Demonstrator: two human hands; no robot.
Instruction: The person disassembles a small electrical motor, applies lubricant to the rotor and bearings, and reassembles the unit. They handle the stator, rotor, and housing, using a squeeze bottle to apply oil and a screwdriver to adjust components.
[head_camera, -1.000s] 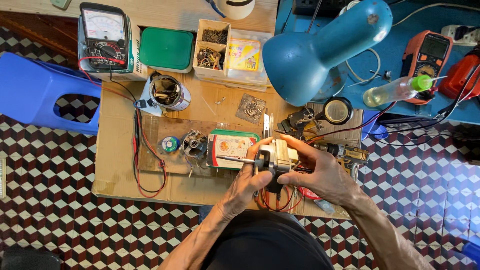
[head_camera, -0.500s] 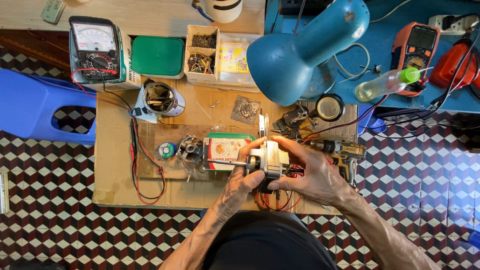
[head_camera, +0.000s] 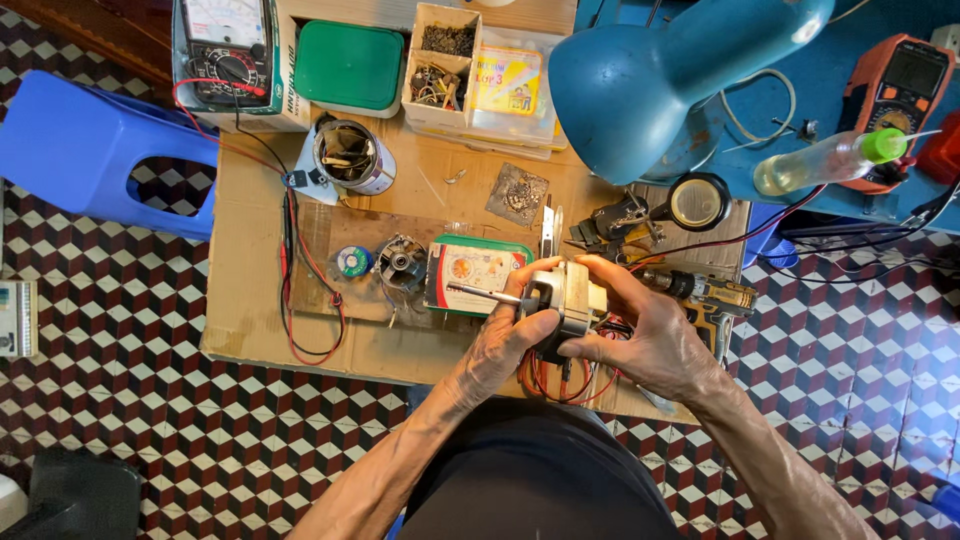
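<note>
Both hands hold a small cream-coloured electric motor (head_camera: 568, 298) over the near edge of the cardboard-covered table (head_camera: 250, 270). Its thin metal shaft (head_camera: 482, 293) sticks out to the left. My left hand (head_camera: 505, 345) grips the motor from below and on the left. My right hand (head_camera: 645, 335) wraps it from the right, with the fingers over its top. Red and dark wires (head_camera: 560, 380) hang in loops beneath the motor. A green-rimmed flat tin (head_camera: 470, 275) lies on the table just left of the hands.
On the table: analog multimeter (head_camera: 228, 50), green lid (head_camera: 350, 65), parts boxes (head_camera: 445, 60), metal can (head_camera: 352, 158), solder spool (head_camera: 353, 262), small motor part (head_camera: 402, 262), magnifier (head_camera: 698, 202), drill-like tool (head_camera: 705, 295). Blue lamp (head_camera: 650, 80), clear bottle (head_camera: 825, 160), orange meter (head_camera: 895, 85), blue stool (head_camera: 95, 150).
The view has shifted slightly. My hands have kept hold of the motor and turned it a little, with the shaft still pointing left.
</note>
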